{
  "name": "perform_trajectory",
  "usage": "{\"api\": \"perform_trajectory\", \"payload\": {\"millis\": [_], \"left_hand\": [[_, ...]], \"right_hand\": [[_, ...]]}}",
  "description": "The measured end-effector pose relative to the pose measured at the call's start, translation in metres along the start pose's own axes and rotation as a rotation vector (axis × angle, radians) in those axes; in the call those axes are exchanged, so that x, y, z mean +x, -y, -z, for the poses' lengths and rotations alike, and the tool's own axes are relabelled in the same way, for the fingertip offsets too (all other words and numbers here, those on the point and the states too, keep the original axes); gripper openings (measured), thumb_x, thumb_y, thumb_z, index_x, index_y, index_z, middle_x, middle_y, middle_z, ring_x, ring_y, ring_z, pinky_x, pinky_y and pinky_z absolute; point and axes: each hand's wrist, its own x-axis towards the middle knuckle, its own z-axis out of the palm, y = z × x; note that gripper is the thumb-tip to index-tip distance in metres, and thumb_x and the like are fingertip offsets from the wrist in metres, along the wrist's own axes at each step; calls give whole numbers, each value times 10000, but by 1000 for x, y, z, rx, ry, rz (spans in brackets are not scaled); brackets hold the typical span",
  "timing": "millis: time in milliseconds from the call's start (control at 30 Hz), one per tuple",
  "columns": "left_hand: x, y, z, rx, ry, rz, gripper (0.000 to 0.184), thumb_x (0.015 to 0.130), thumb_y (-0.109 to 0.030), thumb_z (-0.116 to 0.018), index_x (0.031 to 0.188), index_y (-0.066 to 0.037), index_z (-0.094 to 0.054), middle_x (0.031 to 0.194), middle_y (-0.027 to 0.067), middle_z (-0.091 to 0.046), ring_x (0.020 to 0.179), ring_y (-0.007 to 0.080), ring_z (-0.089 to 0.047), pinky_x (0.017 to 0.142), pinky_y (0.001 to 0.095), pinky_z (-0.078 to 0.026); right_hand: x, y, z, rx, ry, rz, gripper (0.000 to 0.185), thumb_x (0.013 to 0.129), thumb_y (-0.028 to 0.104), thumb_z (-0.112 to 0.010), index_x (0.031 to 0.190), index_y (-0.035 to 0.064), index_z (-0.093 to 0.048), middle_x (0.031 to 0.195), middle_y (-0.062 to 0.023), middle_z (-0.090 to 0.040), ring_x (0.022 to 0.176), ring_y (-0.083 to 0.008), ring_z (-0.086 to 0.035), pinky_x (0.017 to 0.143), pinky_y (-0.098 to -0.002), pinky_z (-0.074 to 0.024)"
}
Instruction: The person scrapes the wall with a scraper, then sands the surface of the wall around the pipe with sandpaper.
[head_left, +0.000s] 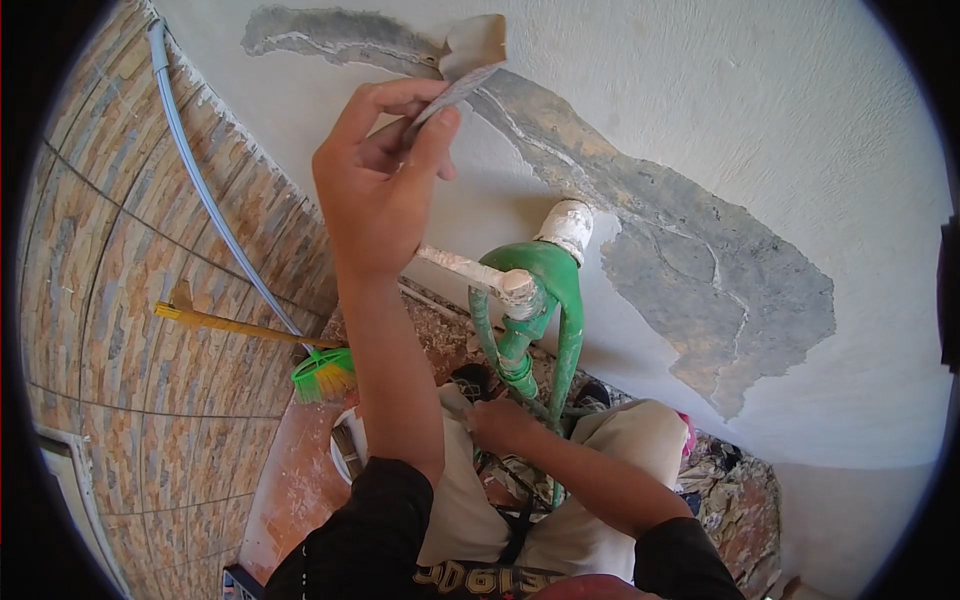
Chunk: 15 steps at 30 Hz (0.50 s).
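Note:
My left hand (385, 180) is raised in front of the wall, thumb and fingers pinching a bent piece of sandpaper (475, 50), grey on one side and tan on the other. Behind the sandpaper runs a bare grey patch (690, 260) where the wall's white coating is gone. Low down by my left knee is my right hand (500, 425), its fingers curled. Whatever it may hold is hidden. Between the two hands and the wall stands a green pipe assembly (545, 270) with a white-smeared end (568, 225) meeting the wall.
A yellow-handled broom (235, 323) with a green head leans at the left, by the stone-patterned tiled wall (150, 250). A pale blue hose (205, 190) hangs there. A white bucket (347, 445) with a brush inside stands beside me. Debris (740, 500) litters the floor at right.

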Motion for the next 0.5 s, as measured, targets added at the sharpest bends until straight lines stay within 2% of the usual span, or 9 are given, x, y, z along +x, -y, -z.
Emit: {"api": "perform_trajectory", "payload": {"millis": [100,167,233,367,433,500], "left_hand": [[1,3,-4,53,8,19,163,877,34,-634,1039,46,-623,846,58,-602,655,86,-572,584,215,-456],[2,4,-3,72,83,53,154,876,35,-634,1028,52,-628,912,67,-601,667,92,-587,597,214,-470],[1,4,-3,88,92,42,149,870,39,-637,1018,53,-633,947,69,-595,674,95,-594,601,216,-477],[0,1,0,114,169,74,139,854,47,-644,993,54,-648,1001,71,-572,705,104,-614,609,224,-495],[0,-2,2,117,209,94,142,853,44,-646,994,52,-650,986,69,-569,714,106,-618,609,224,-497],[0,-2,3,120,248,115,144,852,41,-647,996,49,-652,971,67,-566,724,107,-622,609,225,-499]], "right_hand": [[-2,1,1,-3,-31,2,206,806,216,-597,932,62,-650,863,-149,-684,811,-314,-696,689,-427,-560],[-3,4,8,-9,-43,2,196,817,196,-572,936,61,-651,855,-147,-682,801,-314,-695,680,-429,-559],[-2,7,17,40,142,-35,282,843,184,-538,1061,20,-609,955,-206,-635,864,-362,-665,744,-458,-528],[-2,7,14,43,145,-39,279,844,180,-534,1060,24,-616,955,-205,-635,870,-361,-665,745,-456,-531],[-3,5,7,-16,-17,4,198,821,177,-561,952,59,-651,836,-144,-681,768,-318,-694,652,-427,-561],[-3,4,5,-15,-4,2,201,821,177,-561,956,57,-650,841,-145,-682,773,-318,-694,656,-428,-561]]}}
